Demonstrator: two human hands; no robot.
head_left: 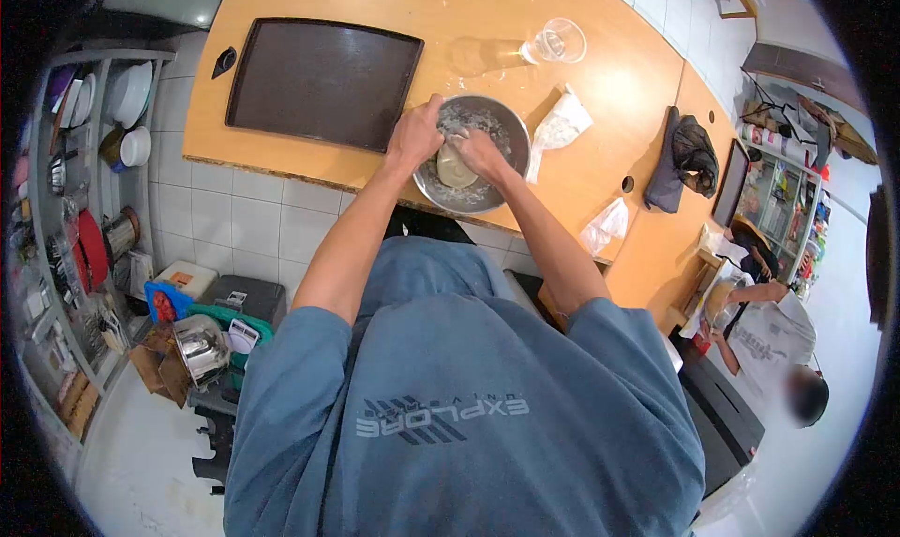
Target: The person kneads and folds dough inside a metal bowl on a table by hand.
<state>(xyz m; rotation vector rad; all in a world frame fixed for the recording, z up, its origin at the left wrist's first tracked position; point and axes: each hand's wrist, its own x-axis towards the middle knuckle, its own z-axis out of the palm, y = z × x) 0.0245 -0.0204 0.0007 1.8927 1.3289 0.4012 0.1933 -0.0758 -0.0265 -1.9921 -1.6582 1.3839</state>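
A metal mixing bowl stands near the front edge of the wooden table, its inner wall smeared with white flour or dough bits. Inside it lies a pale lump of dough. My left hand grips the bowl's left rim, its thumb up on the edge. Down in the bowl, my right hand is closed and pressed on the dough; its fingertips are partly hidden.
Left of the bowl lies a dark baking tray. A clear plastic cup and white bags are to the right, with dark cloths beyond. Shelves line the left wall. Another person works at far right.
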